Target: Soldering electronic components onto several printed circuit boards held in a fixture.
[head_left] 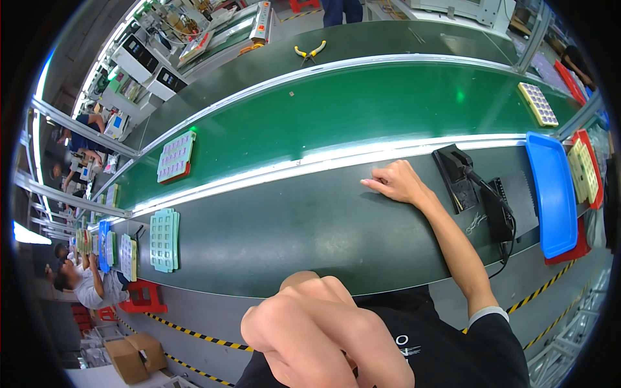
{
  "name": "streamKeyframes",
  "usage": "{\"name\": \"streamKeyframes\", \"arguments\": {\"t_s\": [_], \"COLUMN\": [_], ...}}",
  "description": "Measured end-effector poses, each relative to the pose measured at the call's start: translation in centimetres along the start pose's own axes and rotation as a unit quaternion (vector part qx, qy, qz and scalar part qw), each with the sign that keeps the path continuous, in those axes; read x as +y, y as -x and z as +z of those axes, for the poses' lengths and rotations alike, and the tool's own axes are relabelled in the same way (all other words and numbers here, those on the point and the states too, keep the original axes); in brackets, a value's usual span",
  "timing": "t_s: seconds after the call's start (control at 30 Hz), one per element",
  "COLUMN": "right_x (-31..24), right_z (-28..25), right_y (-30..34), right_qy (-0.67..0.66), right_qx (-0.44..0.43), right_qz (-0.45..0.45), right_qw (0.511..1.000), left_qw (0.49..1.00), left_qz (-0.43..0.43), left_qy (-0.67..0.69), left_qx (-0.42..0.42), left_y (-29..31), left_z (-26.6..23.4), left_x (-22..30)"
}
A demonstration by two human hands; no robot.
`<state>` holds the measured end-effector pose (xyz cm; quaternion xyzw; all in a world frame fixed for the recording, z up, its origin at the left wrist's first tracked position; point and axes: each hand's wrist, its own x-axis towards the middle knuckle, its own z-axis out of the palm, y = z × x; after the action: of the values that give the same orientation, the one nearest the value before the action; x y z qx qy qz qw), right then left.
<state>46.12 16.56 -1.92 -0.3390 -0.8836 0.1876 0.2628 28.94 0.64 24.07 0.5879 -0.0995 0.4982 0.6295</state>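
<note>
My left hand (317, 323) is raised close in front of me, large in the lower middle. Its fingers are bent into a fist with the knuckles showing; the inside of the fist is hidden. My right hand (398, 181) rests on the dark worktop (310, 226), near the bright metal rail. Its fingers are curled and the thumb points left; I see nothing in it. Just right of it stands a black holder (455, 178) with a soldering iron (482, 181), its cable running to a black box (508, 213). A small tangle of pale wire (476, 223) lies beside them.
A blue tray (553, 194) stands at the right end. Teal trays (164, 239) are stacked at the left. The green belt (310, 103) carries a pale tray (176, 157) and a yellowish tray (537, 105). Yellow-handled pliers (310, 50) lie beyond. Other people work far left.
</note>
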Motion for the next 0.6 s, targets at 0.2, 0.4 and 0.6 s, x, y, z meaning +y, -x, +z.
{"name": "streamKeyframes", "arguments": {"t_s": [0.2,0.4,0.6], "right_x": [-0.6,-0.4,-0.4], "right_z": [-0.1,0.0,-0.1], "right_y": [-0.4,-0.5,-0.4], "right_qy": [-0.007,0.004,0.002], "right_qx": [-0.001,0.006,0.008], "right_qz": [-0.009,-0.016,-0.017], "right_qw": [1.000,1.000,1.000], "left_qw": [0.997,0.993,0.974], "left_qz": [0.073,0.064,0.036], "left_qy": [0.026,0.059,0.058], "left_qx": [0.031,0.078,0.216], "left_y": [0.4,0.6,0.6], "left_z": [1.0,2.3,3.3], "left_x": [-1.2,-1.7,-1.3]}}
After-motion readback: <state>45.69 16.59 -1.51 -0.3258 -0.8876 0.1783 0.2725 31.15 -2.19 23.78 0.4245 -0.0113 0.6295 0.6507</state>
